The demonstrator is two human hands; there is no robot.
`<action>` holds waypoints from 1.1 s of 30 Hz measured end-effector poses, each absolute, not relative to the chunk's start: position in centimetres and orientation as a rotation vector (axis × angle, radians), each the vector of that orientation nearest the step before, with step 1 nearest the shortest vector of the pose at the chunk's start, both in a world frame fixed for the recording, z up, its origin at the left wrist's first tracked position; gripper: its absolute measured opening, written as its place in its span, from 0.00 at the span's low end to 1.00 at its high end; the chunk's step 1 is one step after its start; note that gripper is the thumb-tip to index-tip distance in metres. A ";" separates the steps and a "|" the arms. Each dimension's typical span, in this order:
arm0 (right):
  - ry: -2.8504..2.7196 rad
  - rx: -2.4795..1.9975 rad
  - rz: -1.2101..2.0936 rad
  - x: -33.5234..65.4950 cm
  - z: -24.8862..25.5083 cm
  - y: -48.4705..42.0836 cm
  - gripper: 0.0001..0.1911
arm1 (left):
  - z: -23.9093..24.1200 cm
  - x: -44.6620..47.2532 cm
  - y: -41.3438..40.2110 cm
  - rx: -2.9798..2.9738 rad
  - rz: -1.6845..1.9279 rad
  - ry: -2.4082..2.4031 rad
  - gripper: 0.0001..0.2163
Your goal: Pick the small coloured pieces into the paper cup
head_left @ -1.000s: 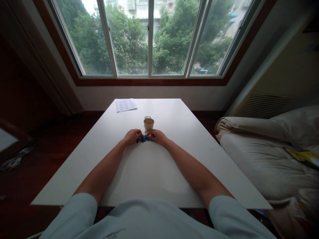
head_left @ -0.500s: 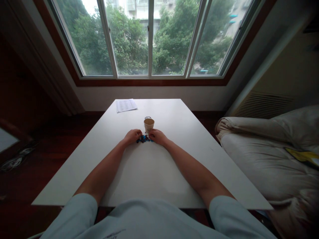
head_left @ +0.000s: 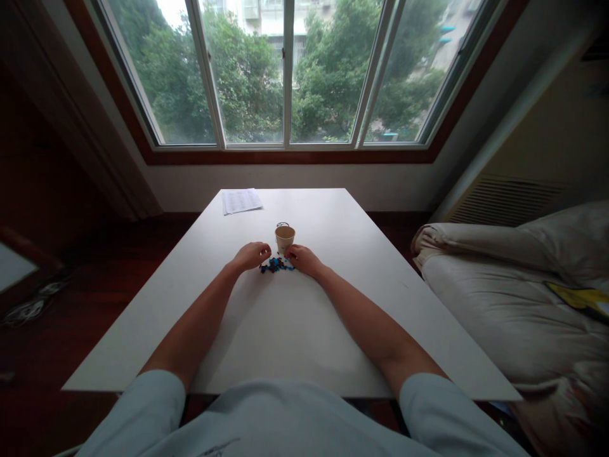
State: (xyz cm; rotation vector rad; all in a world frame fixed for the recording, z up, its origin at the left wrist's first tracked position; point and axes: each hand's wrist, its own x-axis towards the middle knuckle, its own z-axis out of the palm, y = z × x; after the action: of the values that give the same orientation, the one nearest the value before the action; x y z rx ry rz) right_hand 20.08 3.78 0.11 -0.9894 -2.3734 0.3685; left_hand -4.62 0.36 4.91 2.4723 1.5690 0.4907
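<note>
A small heap of blue and dark red bead-like pieces [head_left: 275, 265] lies on the white table between my two hands. My left hand [head_left: 254, 255] hovers at the heap's left side, fingers curled into a pinch. Whatever may be in that pinch is too small to make out. At the right, my right hand [head_left: 304, 259] has its fingertips pressed together by the lower right side of a tan paper cup [head_left: 285, 237]. Its fingers hide what they hold, if anything. The cup stands upright just behind the heap, its mouth facing up.
A thin dark loop [head_left: 282, 224] shows behind the cup. Printed paper sheets [head_left: 242, 201] lie at the table's far left corner. The white table [head_left: 295, 343] reaches toward a wall with a window. To the right stands a cream sofa [head_left: 480, 304].
My left hand has risen a little and drawn back from the heap. My right fingers have shifted slightly up and right, uncovering more of the pieces. The cup has stayed in place.
</note>
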 end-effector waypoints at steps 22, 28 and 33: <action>-2.527 -0.987 0.163 19.3 0.4 3.0 0.09 | 5.4 -5.0 -0.4 2.446 0.201 1.298 0.10; -2.460 -1.081 0.194 19.7 0.3 3.2 0.12 | 5.2 -4.9 -0.5 2.456 0.232 1.327 0.07; -2.452 -1.122 0.183 19.8 0.5 3.3 0.10 | 4.7 -4.5 -0.4 2.458 0.352 1.439 0.07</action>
State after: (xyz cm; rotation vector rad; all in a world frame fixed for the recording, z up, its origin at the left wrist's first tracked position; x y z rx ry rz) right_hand 19.83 3.32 0.52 -1.1222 -2.4523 0.1835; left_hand -4.45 -0.38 4.71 2.4576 1.4394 0.3524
